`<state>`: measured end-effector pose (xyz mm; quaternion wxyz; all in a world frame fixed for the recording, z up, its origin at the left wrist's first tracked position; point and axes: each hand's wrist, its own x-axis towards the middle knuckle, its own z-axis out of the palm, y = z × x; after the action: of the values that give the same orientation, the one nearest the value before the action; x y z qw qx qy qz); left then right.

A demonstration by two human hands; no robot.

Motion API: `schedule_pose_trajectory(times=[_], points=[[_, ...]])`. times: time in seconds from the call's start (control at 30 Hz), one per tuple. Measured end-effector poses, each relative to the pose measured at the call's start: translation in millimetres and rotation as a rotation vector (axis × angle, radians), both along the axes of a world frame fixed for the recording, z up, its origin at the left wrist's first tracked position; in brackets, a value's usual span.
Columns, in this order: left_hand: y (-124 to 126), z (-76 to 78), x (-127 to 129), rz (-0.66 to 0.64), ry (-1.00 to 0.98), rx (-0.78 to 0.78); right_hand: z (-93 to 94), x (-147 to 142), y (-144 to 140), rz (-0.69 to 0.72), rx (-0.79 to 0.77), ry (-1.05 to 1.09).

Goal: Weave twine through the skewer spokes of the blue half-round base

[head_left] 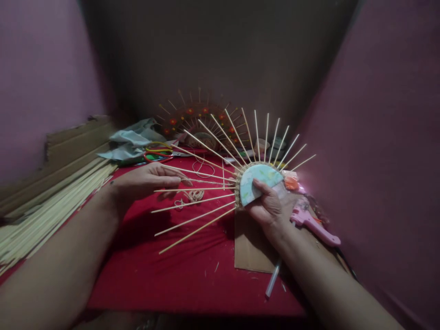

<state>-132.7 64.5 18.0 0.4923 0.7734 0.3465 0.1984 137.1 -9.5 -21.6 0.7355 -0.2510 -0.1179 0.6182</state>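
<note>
A half-round piece [256,181] with a pale blue-green patterned face is held up above the table, many thin sticks fanning out from its curved edge. Twine [237,192] is woven around the sticks along that edge. My right hand [270,204] grips the half-round piece by its straight side, thumb on the face. To the left, my left hand [168,178] pinches a strand of twine [206,182] that stretches to the woven edge between the sticks. Below the sticks, a loose coil of twine [195,196] lies on the red cloth.
A bundle of thin sticks [58,206] lies at left beside cardboard [79,137]. Scissors [160,153] and a grey-blue cloth [137,135] lie behind. A decorated fan-shaped piece [192,119] stands at the back. A pink glue gun [314,223] rests at right near a cardboard piece [252,250].
</note>
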Motion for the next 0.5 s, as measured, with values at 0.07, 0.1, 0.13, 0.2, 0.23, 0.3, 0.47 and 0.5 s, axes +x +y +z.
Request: schedule_pose_trajectory(times=[0.07, 0.1, 0.13, 0.2, 0.23, 0.3, 0.47, 0.5], points=[[0, 1.3, -4, -0.018, -0.020, -0.111, 1.5, 1, 1, -0.033, 0.011, -0.003], [0, 1.9, -5, -0.006, -0.030, -0.129, 2.3, 2, 2, -0.043, 0.009, -0.006], [1, 2.6, -7, 0.013, -0.033, -0.134, 3.1, 3, 2, -0.049, 0.004, -0.009], [2, 3.7, -10, 0.041, -0.030, -0.128, 4.5, 5, 3, -0.046, -0.001, -0.016], [3, 4.1, -12, 0.047, -0.028, -0.121, 5.1, 6, 3, -0.043, 0.001, -0.019], [7, 4.3, -17, 0.051, -0.025, -0.099, 5.9, 7, 2, -0.042, 0.009, -0.026], [18, 4.3, -31, 0.025, 0.025, -0.013, 7.1, 8, 2, -0.057, 0.022, -0.078], [20, 4.6, -34, 0.003, 0.046, 0.012, 7.4, 8, 2, -0.061, 0.033, -0.088]])
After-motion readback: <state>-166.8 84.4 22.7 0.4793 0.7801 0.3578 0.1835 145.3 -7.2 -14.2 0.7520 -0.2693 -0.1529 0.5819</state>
